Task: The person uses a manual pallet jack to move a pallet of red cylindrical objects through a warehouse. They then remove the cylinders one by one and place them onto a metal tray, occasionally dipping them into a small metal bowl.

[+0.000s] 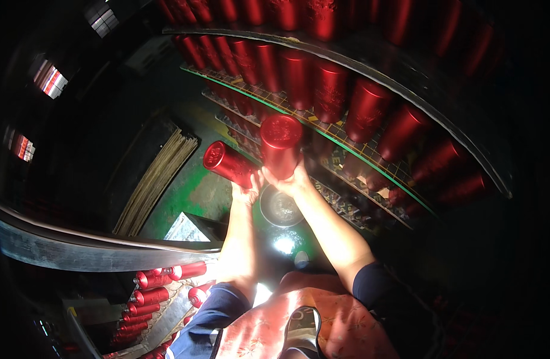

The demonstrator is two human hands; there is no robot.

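Observation:
My left hand (246, 190) is closed round one end of a red metal bottle (230, 163), which tilts up and to the left with its flat round end outward. Close beside it, my right hand (287, 180) grips a second red bottle (281, 142) from below. That bottle stands nearly upright, its flat end facing up. My fingers cover the lower ends of both bottles. Just beyond my hands, a row of similar red bottles (332, 93) stands on a rack shelf with a green edge (347, 143).
An upper shelf edge (370, 57) curves above, carrying more red bottles (287, 13). Stacked flat sheets (158, 179) stand at left. A round metal vessel (281, 206) sits below my hands. At lower left, red bottles (150, 296) lie in a line beyond a metal rail (83, 245).

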